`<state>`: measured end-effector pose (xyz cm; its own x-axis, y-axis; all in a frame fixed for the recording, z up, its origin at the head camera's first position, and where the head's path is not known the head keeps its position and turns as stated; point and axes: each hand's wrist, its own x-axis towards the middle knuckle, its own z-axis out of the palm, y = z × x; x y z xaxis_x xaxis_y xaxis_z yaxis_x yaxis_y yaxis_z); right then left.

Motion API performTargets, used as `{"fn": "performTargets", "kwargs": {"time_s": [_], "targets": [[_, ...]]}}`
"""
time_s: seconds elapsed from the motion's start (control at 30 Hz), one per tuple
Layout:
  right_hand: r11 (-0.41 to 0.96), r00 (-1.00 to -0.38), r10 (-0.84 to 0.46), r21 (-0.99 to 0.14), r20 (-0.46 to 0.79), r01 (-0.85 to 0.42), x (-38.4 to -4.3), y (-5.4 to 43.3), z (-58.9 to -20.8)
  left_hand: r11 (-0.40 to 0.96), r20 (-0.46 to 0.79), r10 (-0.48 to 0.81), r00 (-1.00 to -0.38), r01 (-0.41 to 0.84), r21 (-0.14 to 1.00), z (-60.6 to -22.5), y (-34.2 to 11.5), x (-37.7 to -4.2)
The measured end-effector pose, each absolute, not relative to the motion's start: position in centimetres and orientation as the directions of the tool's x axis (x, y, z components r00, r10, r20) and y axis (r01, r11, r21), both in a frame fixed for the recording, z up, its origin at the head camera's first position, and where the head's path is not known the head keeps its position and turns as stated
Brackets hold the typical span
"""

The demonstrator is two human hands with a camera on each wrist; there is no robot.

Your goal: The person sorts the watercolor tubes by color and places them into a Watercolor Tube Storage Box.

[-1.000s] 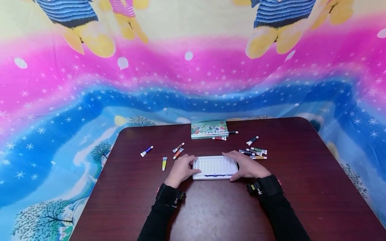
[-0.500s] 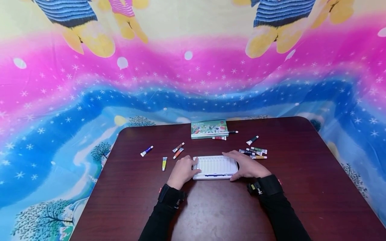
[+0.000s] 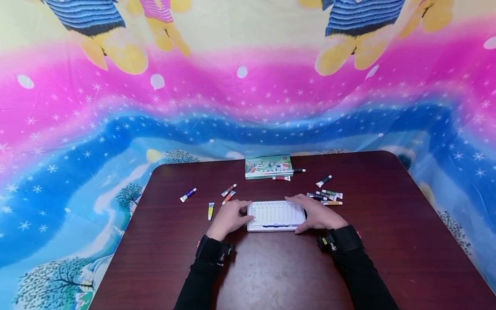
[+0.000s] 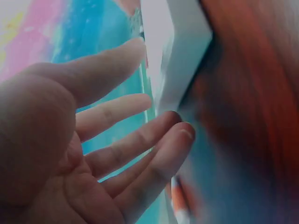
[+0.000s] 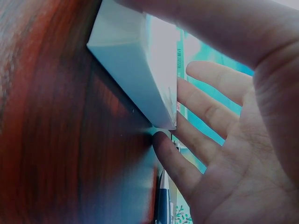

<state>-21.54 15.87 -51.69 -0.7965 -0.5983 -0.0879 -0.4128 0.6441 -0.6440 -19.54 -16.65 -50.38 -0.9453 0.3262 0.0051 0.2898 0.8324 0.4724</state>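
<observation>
A white, ribbed tray (image 3: pixel 277 212) lies on the table with a thin dark-blue strip, perhaps a paintbrush (image 3: pixel 279 225), along its near side. My right hand (image 3: pixel 317 214) holds the tray's right end, thumb at the near edge and fingers by the far edge. At the left end is my left hand (image 3: pixel 229 217), fingers loosely spread and the thumb tip beside the tray. In the left wrist view the tray's white corner (image 4: pixel 191 51) stands beyond the fingertips. The right wrist view shows the tray's pale side wall (image 5: pixel 124 56) under the thumb; where the far fingertips touch is partly hidden.
Yellow (image 3: pixel 211 211), orange (image 3: pixel 229 197), brown and purple (image 3: pixel 188 195) paint tubes lie left of the tray. Several more tubes (image 3: pixel 330 203) cluster behind the right hand. A green illustrated box (image 3: pixel 268 165) stands near the table's far edge, a red tube (image 3: pixel 281 178) before it.
My left hand shifts slightly in toward the tray and then back out to the left, its fingers loosening from the tray's end. The right hand and tray stay nearly still.
</observation>
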Motion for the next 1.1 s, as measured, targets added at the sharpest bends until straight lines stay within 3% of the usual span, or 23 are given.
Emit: {"fn": "performTargets", "kwargs": {"time_s": [0.2,0.3,0.4,0.63,0.93,1.0,1.1], "targets": [[0.638,-0.793,-0.603,-0.647,-0.084,-0.417,-21.4,15.9,-51.6,0.89,0.045,0.209,-0.977,0.21,0.405,-49.4,-21.6,-20.0],[0.635,-0.792,-0.605,-0.651,-0.084,-0.416,-21.4,15.9,-51.5,0.907,-0.008,0.237,-0.972,0.218,0.361,-49.1,-24.8,-19.7],[0.633,-0.791,-0.606,-0.652,-0.084,-0.417,-21.5,15.9,-51.5,0.891,-0.054,0.276,-0.96,0.234,0.389,-49.5,-26.8,-19.4],[0.632,-0.793,-0.603,-0.661,-0.092,-0.404,-21.4,15.9,-51.6,0.862,-0.026,0.255,-0.967,0.215,0.459,-50.3,-27.4,-19.7],[0.632,-0.792,-0.604,-0.658,-0.086,-0.41,-21.4,15.9,-51.7,0.902,0.075,0.191,-0.979,0.205,0.379,-50.8,-26.8,-20.4],[0.633,-0.793,-0.603,-0.655,-0.085,-0.411,-21.4,15.9,-51.7,0.866,0.102,0.187,-0.977,0.212,0.452,-50.6,-26.6,-20.5],[0.633,-0.792,-0.604,-0.656,-0.086,-0.411,-21.5,15.9,-51.6,0.683,0.173,0.171,-0.97,0.243,0.688,-49.4,-25.9,-20.4]]}}
